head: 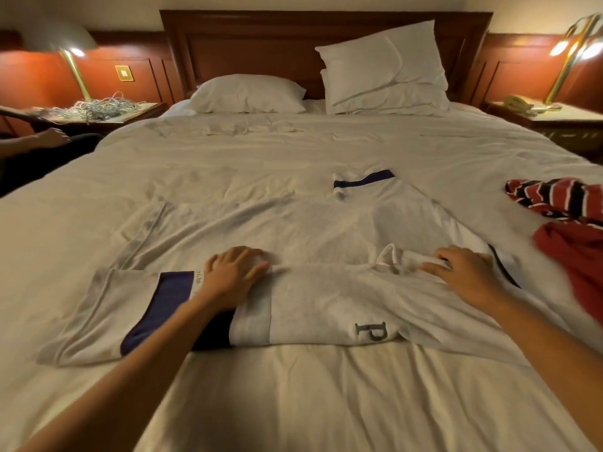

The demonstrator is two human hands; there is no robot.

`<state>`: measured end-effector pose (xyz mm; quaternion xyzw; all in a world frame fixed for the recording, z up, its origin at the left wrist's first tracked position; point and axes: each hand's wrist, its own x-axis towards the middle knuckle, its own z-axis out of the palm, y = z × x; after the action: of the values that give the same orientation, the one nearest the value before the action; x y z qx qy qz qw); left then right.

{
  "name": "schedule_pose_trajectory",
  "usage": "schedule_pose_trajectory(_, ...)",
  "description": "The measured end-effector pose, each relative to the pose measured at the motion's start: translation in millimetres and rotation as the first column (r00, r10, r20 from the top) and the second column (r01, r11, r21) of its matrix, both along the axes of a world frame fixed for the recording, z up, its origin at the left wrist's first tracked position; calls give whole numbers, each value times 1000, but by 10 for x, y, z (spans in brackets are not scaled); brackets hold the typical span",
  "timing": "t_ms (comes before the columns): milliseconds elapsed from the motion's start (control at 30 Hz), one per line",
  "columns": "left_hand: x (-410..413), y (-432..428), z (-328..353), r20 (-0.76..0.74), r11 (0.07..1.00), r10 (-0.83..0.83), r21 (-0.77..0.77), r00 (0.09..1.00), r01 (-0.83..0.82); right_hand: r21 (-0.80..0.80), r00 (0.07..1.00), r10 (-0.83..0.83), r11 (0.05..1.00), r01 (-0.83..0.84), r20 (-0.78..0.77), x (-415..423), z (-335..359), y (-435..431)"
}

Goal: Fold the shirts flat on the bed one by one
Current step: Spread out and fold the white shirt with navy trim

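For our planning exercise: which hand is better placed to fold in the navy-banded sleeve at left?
Left, likely: the left hand rests beside the sleeve; the right hand is away at the shirt collar.

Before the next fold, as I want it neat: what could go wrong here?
The collar is bunched beside the right hand; folding over it may leave a lump. The far sleeve of the white shirt lies skewed and could crease. The red shirt sits close and might get caught.
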<state>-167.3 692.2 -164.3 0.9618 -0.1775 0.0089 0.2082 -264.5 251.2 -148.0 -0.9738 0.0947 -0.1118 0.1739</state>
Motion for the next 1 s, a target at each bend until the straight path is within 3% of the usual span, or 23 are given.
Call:
schedule_pose_trajectory(100, -50, -432, -137, 18, 998, -58, -33, 998, 59, 116, 997, 63, 992, -58, -36, 149, 259, -97)
schedule_pose_trajectory(233, 8, -427, -246, 59, 999, -46, -10, 997, 46, 58, 994, 88, 994, -92, 66, 583, 625, -154)
schedule_pose_trajectory(333, 47, -416, -289, 73, 999, -46, 7, 996, 46, -43, 996, -9, 999, 13, 91, 702, 625, -122)
schedule_pose_trajectory(500, 80, -409, -319, 65, 999, -39, 31, 997, 37, 116, 971, -230, 965, 235, -60, 7, 218, -152)
schedule_pose_trajectory(667, 81, -408, -318, 48, 998, -40, 52, 998, 38, 98, 910, -415, 905, 413, -2, -891, -38, -260)
schedule_pose_trajectory(867, 77, -368, -301, -34, 988, -10, 151, 999, 15, 167, 959, -283, 947, 275, 27, -1091, 19, -465)
schedule_pose_trajectory(933, 65, -323, -299, -39, 989, 7, 148, 999, -1, 157, 975, -207, 963, 218, -84, -1072, 142, -652)
schedule_pose_trajectory(1000, 45, -300, -289, -54, 989, 28, 148, 998, -20, 0, 958, -145, 989, 149, -247, -1031, 250, -808)
